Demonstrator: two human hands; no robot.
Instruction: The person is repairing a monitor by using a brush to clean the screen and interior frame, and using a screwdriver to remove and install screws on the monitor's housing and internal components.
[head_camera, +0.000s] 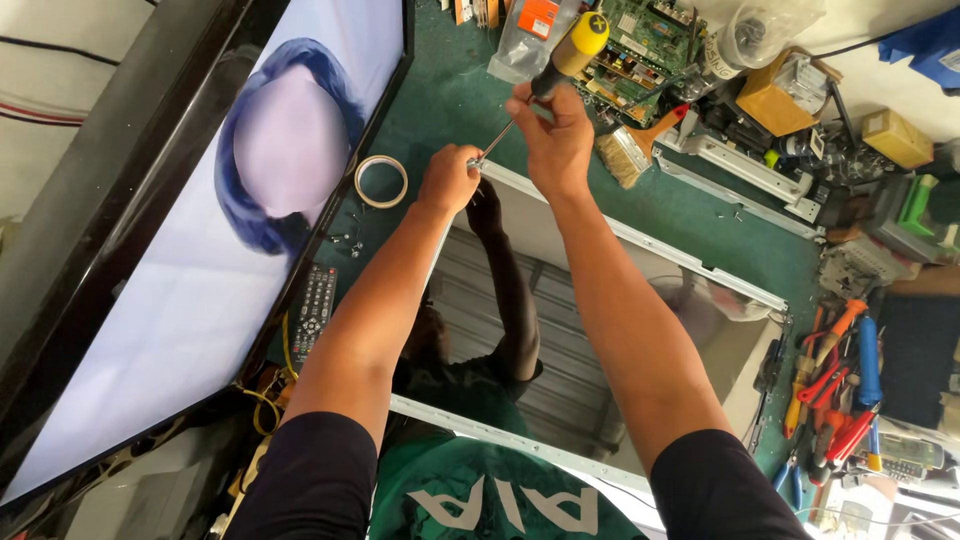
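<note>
My right hand (555, 135) grips a screwdriver with a yellow and black handle (572, 50); its metal shaft slants down and left to the far left corner of a flat panel. My left hand (448, 178) pinches that corner where the tip meets it, fingers closed on the white frame (640, 240). The panel's glossy surface (560, 350) lies flat on the green bench and mirrors my arms.
A large lit screen (200, 250) leans at the left. A tape roll (381, 181), small screws and a remote control (315, 310) lie beside it. A brush (630, 150), circuit boards (640, 50), metal brackets (740, 175) and several pliers and screwdrivers (835, 400) crowd the right.
</note>
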